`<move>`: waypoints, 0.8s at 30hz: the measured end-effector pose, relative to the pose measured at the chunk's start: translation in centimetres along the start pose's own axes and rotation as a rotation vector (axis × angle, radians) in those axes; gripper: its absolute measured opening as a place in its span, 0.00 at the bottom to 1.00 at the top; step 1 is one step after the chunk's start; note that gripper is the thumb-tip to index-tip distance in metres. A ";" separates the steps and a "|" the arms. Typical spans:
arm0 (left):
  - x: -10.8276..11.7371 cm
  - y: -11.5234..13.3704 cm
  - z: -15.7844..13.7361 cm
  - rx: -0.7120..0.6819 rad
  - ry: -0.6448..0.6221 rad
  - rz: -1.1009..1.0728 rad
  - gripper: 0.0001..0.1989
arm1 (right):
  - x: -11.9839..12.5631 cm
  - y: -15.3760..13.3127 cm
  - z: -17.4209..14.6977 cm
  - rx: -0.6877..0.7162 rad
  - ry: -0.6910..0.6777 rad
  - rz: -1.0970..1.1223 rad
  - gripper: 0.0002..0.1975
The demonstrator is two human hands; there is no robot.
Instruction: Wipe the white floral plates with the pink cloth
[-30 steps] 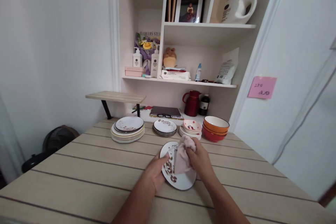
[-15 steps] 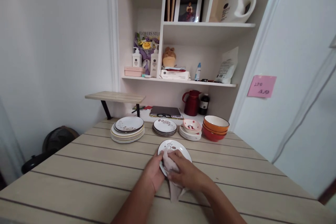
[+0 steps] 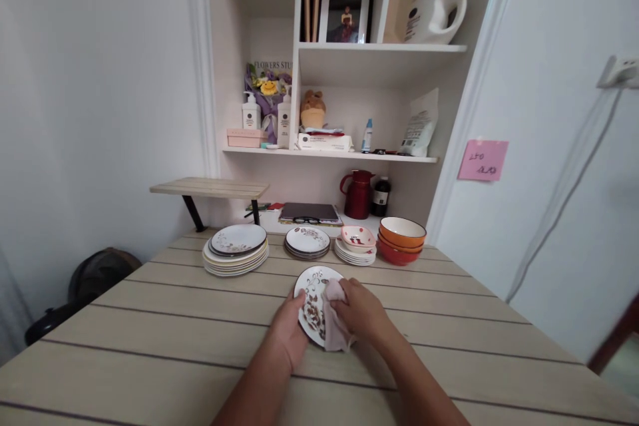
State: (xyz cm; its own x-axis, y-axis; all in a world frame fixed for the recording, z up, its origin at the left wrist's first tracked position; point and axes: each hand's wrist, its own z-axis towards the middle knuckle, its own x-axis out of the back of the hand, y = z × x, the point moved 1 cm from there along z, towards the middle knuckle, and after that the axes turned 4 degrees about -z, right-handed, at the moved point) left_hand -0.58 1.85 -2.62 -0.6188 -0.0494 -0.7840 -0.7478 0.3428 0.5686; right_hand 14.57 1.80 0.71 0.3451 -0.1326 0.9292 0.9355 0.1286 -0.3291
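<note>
Plate point(image 3: 310, 299) with brown flowers is at the middle of the table point(image 3: 200, 346), in front of the piles and well apart from them. From where I stand, I cannot tell if its underside touches the wood or is held a little above it. The left hand point(image 3: 290, 331) has it by the near left rim: the thumb lies on the upper face, and the other fingers are mostly hidden, so I cannot say how they are placed. The right hand point(image 3: 362, 306) pinches a pale pink cloth point(image 3: 334, 326) between thumb and bent fingers, and this cloth covers the right part of the plate, hanging over its near edge.

I would judge that the wiping of this one plate is in its course and not finished, since cloth and plate are together in the hands. Behind, in one row, are a tall pile of large plates point(image 3: 236, 251), a low pile of dark-rimmed plates point(image 3: 307, 241), some small white plates point(image 3: 355, 257) with a pink bowl point(image 3: 357, 238) on top, and a pile of orange and red bowls point(image 3: 401, 245). Which of these are already wiped and which are left, I cannot know; all look equally clean to my eye.
</note>
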 end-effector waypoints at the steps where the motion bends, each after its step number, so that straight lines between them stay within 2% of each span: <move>1: 0.0 0.0 0.0 0.001 0.001 -0.004 0.20 | 0.1 0.0 -0.3 0.010 -0.037 0.004 0.12; 5: 0.0 0.1 -0.1 -0.005 -0.005 -0.019 0.19 | -0.4 -0.8 -0.8 0.157 -0.170 0.154 0.09; 7: 0.1 0.1 -0.1 -0.004 -0.005 -0.019 0.19 | -0.9 -1.6 -0.8 0.232 -0.142 0.224 0.09; 9: 0.2 0.1 0.0 -0.005 -0.001 -0.015 0.18 | -1.3 -2.4 -0.6 0.257 -0.059 0.239 0.09; 12: 0.2 0.1 0.1 -0.008 0.002 -0.008 0.19 | -1.6 -2.9 0.0 0.234 0.043 0.180 0.10; 15: 0.2 0.0 0.2 0.006 -0.006 0.002 0.19 | -1.1 -2.0 0.5 0.153 0.079 0.086 0.11; 20: -0.1 0.0 -0.1 0.032 -0.020 0.003 0.20 | -0.1 0.2 0.2 -0.019 -0.012 -0.017 0.13; 22: -0.2 0.1 -0.2 0.041 -0.019 0.001 0.19 | -0.1 0.2 -0.2 0.012 -0.063 -0.004 0.14; 24: -0.1 0.1 -0.2 0.046 -0.009 0.001 0.18 | -0.3 -0.5 -0.7 0.116 -0.115 0.052 0.13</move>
State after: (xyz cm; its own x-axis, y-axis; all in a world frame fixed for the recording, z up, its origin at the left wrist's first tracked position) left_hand -0.65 1.67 -2.41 -0.6170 -0.0405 -0.7859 -0.7353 0.3856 0.5574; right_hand 14.03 1.12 0.44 0.3756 -0.0105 0.9267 0.8992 0.2462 -0.3616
